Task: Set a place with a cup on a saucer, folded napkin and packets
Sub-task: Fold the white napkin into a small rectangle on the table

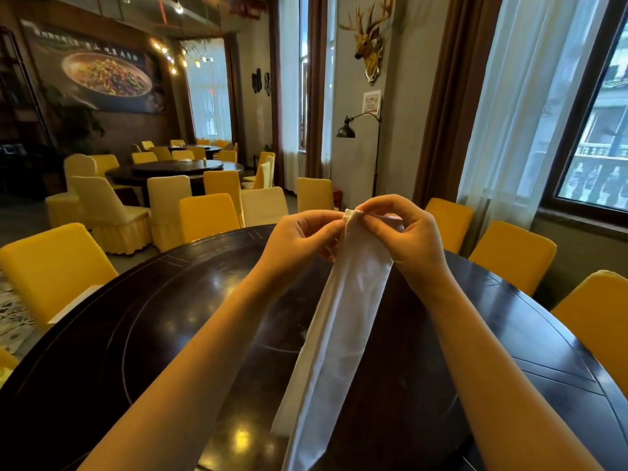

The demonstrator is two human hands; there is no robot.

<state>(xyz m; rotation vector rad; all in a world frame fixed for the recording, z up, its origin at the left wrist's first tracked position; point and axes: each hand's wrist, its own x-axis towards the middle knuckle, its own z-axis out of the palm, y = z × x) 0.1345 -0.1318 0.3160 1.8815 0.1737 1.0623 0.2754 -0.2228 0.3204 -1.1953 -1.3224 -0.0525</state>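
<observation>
With both my left hand (300,232) and right hand (406,229) pinching the napkin's (339,321) top end, I judge I'm mid-fold, needing next a neat crease over the dark surface (163,321)

The big dark poster (91,68) on the far wall, above a picture of a bowl of food, has one line of pale Chinese characters, but they are too blurred to read. The small white and red notice (371,102) below the deer head (368,39) is also too small to read.
</observation>
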